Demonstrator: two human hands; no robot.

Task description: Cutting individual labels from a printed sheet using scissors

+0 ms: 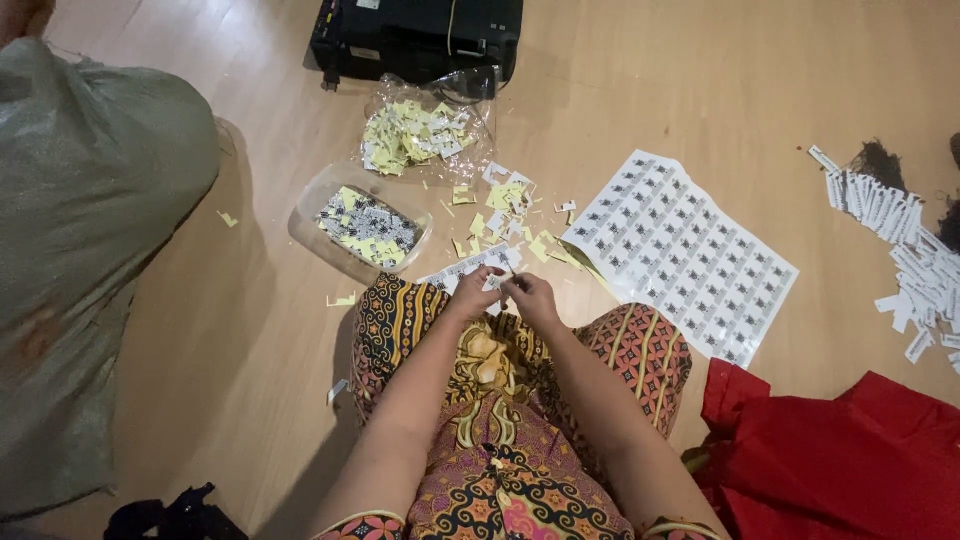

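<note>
I sit on a wooden floor with patterned cloth over my legs. My left hand [474, 294] and my right hand [529, 297] meet just above my knees, both pinching a small white paper strip [500, 281] of printed squares. Small cut paper pieces [506, 204] lie scattered on the floor just beyond my hands. A large white sheet of printed squares [682, 252] lies flat to the right of my hands.
A clear plastic tub [361, 222] holds cut pieces at the left. Behind it lies a clear bag [416, 132] of yellowish scraps and a black box [415, 38]. A big grey sack [90, 260] fills the left. Red cloth [830, 460] and white paper strips [910, 250] are on the right.
</note>
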